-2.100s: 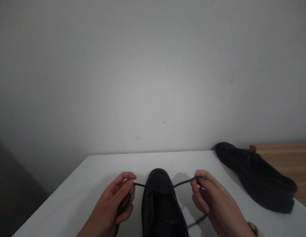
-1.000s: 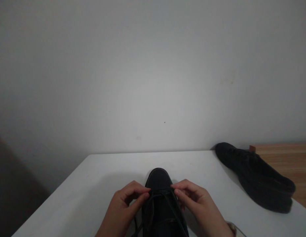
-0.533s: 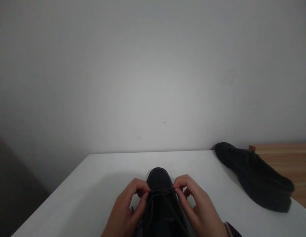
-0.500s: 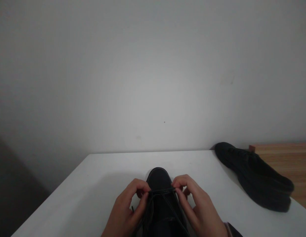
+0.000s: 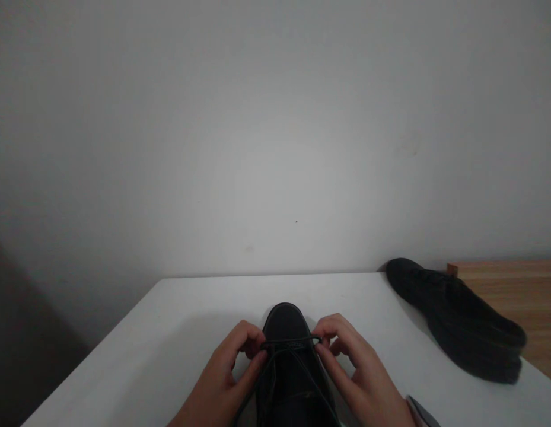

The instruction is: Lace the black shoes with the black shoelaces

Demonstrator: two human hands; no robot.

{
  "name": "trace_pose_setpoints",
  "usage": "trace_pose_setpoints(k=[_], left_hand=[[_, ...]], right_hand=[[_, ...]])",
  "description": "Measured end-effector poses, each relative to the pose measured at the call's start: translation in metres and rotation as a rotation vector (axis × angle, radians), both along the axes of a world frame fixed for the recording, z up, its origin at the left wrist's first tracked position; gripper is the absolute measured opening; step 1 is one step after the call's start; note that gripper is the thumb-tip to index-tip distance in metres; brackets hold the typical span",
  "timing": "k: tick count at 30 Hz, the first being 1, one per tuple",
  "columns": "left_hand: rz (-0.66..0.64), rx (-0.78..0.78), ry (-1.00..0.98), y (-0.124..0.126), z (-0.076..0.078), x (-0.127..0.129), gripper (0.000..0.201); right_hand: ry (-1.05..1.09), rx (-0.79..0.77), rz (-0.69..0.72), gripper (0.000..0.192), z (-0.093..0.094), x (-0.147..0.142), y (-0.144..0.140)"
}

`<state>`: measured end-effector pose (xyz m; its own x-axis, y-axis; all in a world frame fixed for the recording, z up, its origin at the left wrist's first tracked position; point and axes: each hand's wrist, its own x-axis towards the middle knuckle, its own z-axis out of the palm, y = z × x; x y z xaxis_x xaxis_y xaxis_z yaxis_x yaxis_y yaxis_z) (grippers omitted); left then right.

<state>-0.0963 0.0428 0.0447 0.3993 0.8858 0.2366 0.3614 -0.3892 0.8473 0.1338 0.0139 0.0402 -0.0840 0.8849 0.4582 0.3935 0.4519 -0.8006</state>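
We see the left hand (image 5: 228, 379) and right hand (image 5: 362, 373) each pinching the thin black cord shoelace (image 5: 289, 341), stretched taut across the matte black rounded-toe shoe (image 5: 289, 367) between them on the smooth white table (image 5: 168, 332).

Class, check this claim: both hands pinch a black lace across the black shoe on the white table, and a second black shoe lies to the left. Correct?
Not quite. In the head view the second black shoe lies to the right, partly over the table's edge. The left hand and right hand do pinch the black lace across the black shoe on the white table.
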Motion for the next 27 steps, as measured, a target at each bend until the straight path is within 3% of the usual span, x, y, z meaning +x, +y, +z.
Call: trace_pose_setpoints(k=[10,19,27], left_hand=[[0.042,-0.069,-0.156,0.001,-0.002,-0.002,0.019],[0.108,0.047,-0.148,-0.005,0.002,-0.008,0.010],[0.414,0.181,-0.223,0.003,0.009,-0.011,0.011]], right_hand=[[0.245,-0.167,0.039,0.018,-0.008,0.002,0.001],[0.088,-0.054,-0.127,0.015,0.004,0.004,-0.001],[0.139,0.002,-0.289,0.004,0.005,0.015,0.004]])
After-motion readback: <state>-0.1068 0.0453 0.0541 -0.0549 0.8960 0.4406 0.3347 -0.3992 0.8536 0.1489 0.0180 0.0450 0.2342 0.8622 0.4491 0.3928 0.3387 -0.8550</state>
